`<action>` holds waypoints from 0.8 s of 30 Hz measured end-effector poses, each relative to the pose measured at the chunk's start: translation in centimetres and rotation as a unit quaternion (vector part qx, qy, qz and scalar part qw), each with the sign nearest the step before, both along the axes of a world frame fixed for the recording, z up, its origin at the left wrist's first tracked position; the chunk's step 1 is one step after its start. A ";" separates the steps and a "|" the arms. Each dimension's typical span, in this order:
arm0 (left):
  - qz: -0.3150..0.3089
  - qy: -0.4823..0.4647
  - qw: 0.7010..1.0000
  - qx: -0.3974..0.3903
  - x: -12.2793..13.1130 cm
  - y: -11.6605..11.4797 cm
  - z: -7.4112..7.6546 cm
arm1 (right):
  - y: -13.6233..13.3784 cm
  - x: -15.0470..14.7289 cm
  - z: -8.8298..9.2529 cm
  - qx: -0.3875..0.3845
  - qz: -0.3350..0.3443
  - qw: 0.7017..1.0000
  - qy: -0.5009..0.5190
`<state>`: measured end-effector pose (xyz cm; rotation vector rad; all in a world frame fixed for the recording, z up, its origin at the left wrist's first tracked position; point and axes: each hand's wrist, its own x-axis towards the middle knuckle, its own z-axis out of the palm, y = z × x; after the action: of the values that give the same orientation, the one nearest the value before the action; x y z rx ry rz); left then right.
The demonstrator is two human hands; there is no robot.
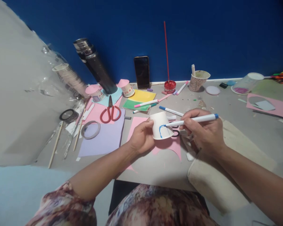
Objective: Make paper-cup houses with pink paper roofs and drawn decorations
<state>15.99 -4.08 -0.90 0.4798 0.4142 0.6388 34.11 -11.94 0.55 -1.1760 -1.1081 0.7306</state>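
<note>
My left hand (141,138) grips a white paper cup (159,121), held upside down with its rim toward me. A curved blue line shows on the cup's side. My right hand (202,130) pinches a blue marker (195,119) whose tip touches the cup at that blue line. Both hands hover over a pink paper sheet (169,145) on the grey board. A blue-capped marker (171,110) lies just behind the cup.
Red scissors (110,112), tape rolls (91,129), coloured paper sheets (103,138), a black flask (96,66), a phone (141,72) against the blue wall, a red paint pot (169,86), decorated cups (127,88) and a paper cup (198,80) crowd the far side. A beige cloth (209,179) lies under my right forearm.
</note>
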 end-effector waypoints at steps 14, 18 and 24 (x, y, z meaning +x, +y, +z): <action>-0.006 -0.027 1.000 -0.011 -0.2 0.2 -0.2 | -0.1 0.2 -0.1 -0.005 -0.009 1.000 0.020; -0.002 -0.022 0.999 -0.030 -0.2 0.2 -0.2 | -0.1 0.4 -0.3 0.002 -0.001 1.000 0.015; -0.002 -0.022 0.999 -0.039 -0.2 0.3 -0.2 | -0.2 0.5 -0.6 -0.002 0.014 1.000 0.023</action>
<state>15.75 -3.82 -1.13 0.3909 0.3952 0.6265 34.61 -12.09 -0.03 -1.1436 -1.0868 0.7778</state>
